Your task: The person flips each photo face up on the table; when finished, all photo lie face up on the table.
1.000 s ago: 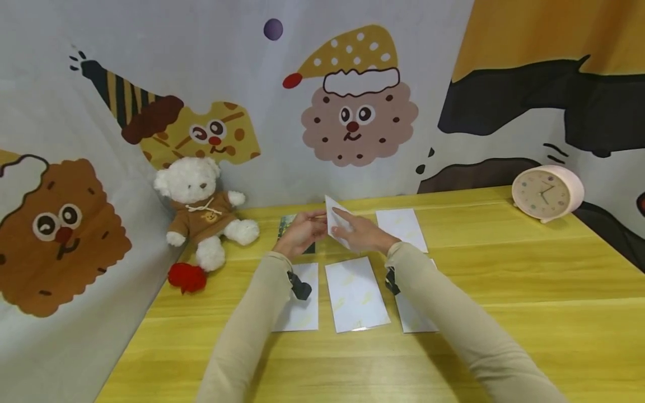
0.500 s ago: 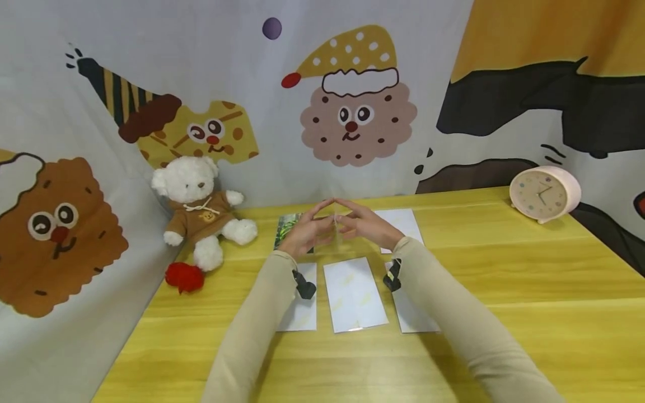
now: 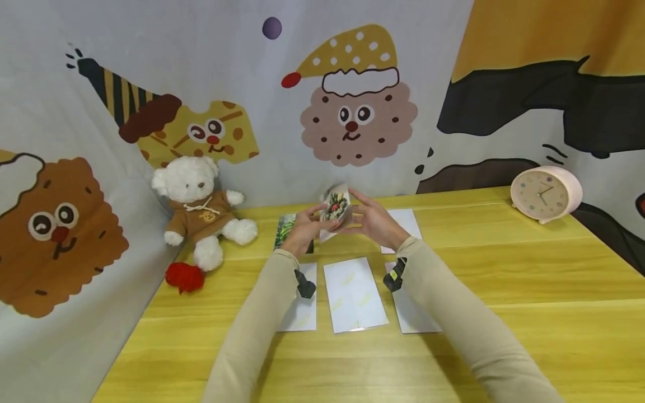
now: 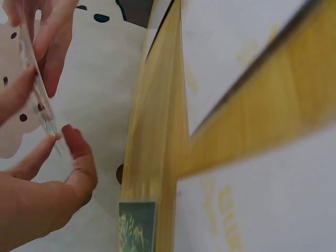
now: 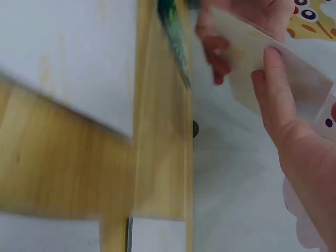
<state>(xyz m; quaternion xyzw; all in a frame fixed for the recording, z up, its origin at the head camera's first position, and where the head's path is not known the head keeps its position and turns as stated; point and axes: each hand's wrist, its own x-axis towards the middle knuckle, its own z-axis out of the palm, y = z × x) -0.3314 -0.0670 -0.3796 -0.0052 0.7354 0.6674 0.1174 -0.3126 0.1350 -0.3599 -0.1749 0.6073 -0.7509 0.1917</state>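
A picture card [image 3: 336, 206] with green, white and red detail on its front is held tilted above the back of the table. My left hand [image 3: 304, 226] pinches its left side between thumb and fingers. At the other side, my right hand [image 3: 375, 221] holds the card's edge, its index finger raised in the head view. In the right wrist view, two right fingers [image 5: 276, 79] lie along the pale back of the card [image 5: 247, 58]. Seen nearly edge-on in the left wrist view, the card [image 4: 44, 110] runs between the fingers of both hands.
Several white cards lie face down on the wooden table [image 3: 504, 336], one [image 3: 355, 295] at centre front. A green picture card [image 3: 283, 228] lies face up beyond the left hand. A teddy bear [image 3: 201, 210] sits left, by a red object [image 3: 185, 277]; an alarm clock [image 3: 544, 193] stands right.
The card has turned over in my hands: its white back showed first, then it stood edge-on, and now its picture faces the head camera. My right hand has shifted to its right edge.
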